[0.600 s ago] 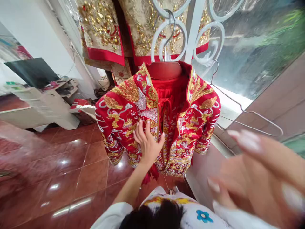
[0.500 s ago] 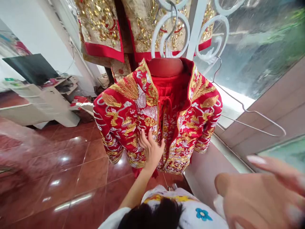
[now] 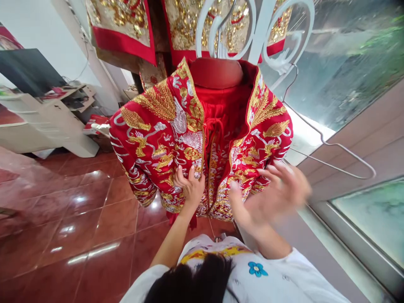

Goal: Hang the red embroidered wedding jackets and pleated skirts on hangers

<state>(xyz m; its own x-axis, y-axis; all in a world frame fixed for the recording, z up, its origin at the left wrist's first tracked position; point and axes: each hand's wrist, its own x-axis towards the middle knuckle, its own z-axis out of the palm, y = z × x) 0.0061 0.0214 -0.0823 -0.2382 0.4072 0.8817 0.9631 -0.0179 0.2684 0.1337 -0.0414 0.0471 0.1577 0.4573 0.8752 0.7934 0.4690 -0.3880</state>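
Observation:
A red jacket (image 3: 151, 139) thick with gold and silver embroidery hangs open on a padded red hanger (image 3: 216, 72) from a white scrolled metal stand (image 3: 261, 29). My left hand (image 3: 189, 187) rests flat on the jacket's left front panel near the opening, fingers apart. My right hand (image 3: 271, 195) hovers in front of the right panel's lower edge, fingers spread and blurred by motion, holding nothing.
More gold and red garments (image 3: 123, 25) hang behind the stand. An empty wire hanger (image 3: 334, 145) dangles to the right by a window (image 3: 347, 54) and a low ledge. A white desk (image 3: 47, 122) with a dark monitor stands at the left on glossy red floor tiles (image 3: 78, 219).
My right hand has swung from close to the camera at the lower right up to the jacket's right panel. My left hand has slid slightly down the left panel.

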